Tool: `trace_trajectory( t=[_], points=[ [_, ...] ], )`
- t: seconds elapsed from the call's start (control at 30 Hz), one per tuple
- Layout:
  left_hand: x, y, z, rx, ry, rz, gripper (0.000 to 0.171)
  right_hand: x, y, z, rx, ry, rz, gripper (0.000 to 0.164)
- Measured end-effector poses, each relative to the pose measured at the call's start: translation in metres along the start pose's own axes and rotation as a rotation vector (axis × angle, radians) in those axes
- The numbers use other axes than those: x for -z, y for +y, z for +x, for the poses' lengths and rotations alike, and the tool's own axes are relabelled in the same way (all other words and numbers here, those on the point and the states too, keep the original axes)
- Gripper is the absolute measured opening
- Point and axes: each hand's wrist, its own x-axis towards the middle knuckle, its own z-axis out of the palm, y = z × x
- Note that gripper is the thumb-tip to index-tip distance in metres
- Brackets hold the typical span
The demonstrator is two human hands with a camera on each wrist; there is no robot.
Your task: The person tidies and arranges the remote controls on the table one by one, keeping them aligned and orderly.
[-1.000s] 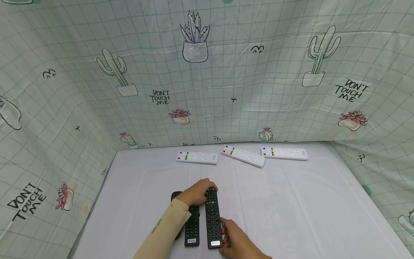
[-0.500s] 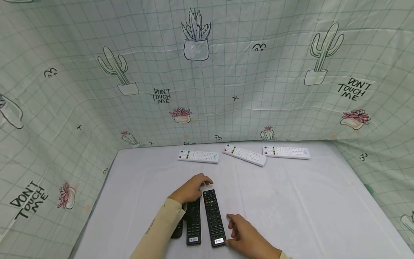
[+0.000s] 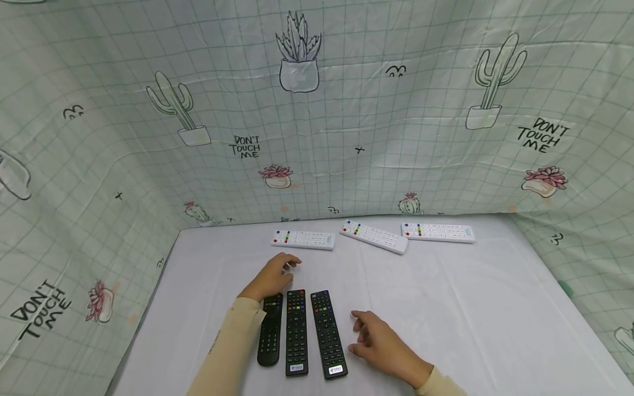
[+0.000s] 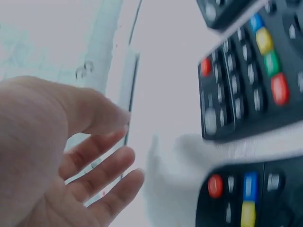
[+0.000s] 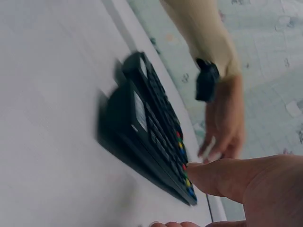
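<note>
Three black remote controls lie side by side, lengthwise to me, in the head view: a round-ended remote (image 3: 269,341) at left, a middle remote (image 3: 296,338) and a slightly slanted right remote (image 3: 328,335). Just past the far end of the left one hovers my left hand (image 3: 271,278), holding nothing; its sleeve covers part of that remote's edge. The left wrist view shows its relaxed fingers (image 4: 111,163) apart from the remotes. To the right of the right remote is my right hand (image 3: 383,344), loosely curved and holding nothing, with a small gap between them.
Along the back of the white table (image 3: 436,308) lie three white remotes: a left one (image 3: 303,240), a slanted middle one (image 3: 373,237) and a right one (image 3: 437,232). A cactus-print curtain (image 3: 327,121) rises behind and at both sides.
My left hand has let go of the right black remote and moved left and away from me. The right hand has drawn off to the right. The right remote is now slightly slanted.
</note>
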Motion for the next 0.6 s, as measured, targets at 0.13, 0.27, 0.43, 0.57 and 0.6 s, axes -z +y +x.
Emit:
trace_trajectory(
  t=[0.13,0.27,0.43,0.57,0.6],
  points=[
    [0.005,-0.017,0.003,0.081,0.102,-0.041,0.037,0.009,0.002,0.015,-0.039,0.048,-0.027,0.065],
    [0.012,-0.032,0.005,0.147,0.183,-0.114,0.039,0.017,0.005,0.034,-0.069,0.1,-0.065,0.059],
    [0.017,-0.043,0.008,0.235,0.258,-0.166,0.044,0.024,0.009,0.058,-0.09,0.147,-0.064,0.055],
    [0.019,-0.049,0.011,0.289,0.284,-0.195,0.05,0.026,0.014,0.077,-0.091,0.158,-0.075,0.055],
    [0.019,-0.05,0.012,0.299,0.288,-0.205,0.052,0.026,0.016,0.082,-0.094,0.161,-0.084,0.055]
  ],
)
